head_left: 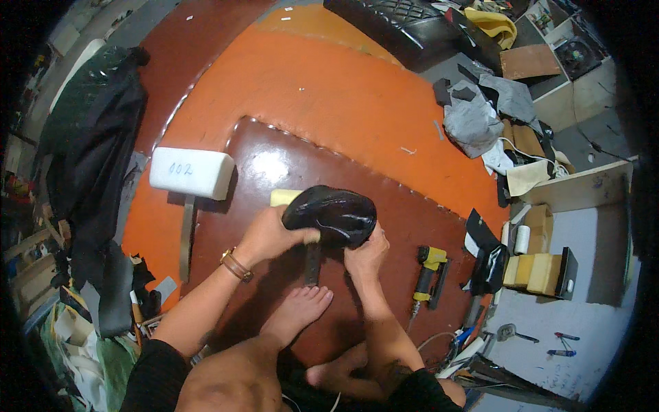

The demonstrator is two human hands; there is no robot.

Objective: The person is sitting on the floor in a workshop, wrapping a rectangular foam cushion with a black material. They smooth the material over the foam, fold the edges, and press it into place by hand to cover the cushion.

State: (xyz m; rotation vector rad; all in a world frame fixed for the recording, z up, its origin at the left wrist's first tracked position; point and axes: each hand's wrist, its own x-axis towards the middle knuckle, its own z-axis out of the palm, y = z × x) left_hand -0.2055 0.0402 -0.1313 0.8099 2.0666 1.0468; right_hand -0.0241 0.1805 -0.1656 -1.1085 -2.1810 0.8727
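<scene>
Between my two hands is a small rounded cushion [331, 214] covered in glossy black leather-like material. My left hand [274, 237] grips its left side, with the thumb pressed along the lower edge. At the lower right, my right hand [368, 254] closes its fingers on the cover. Below the cushion a flat dark strip [312, 266] runs down toward my bare foot [302, 312]; where the strip ends under the cushion is hidden. A pale yellow foam piece [284, 197] shows just behind the cushion's left edge.
To the left lies a white foam block [192, 172] with a flat bar [186, 237]. A yellow and black staple gun [430, 275] with a hose rests at right. Grey fabric scraps [473, 120], black material [93, 137] and a quilted black cushion [391, 27] surround the floor covering.
</scene>
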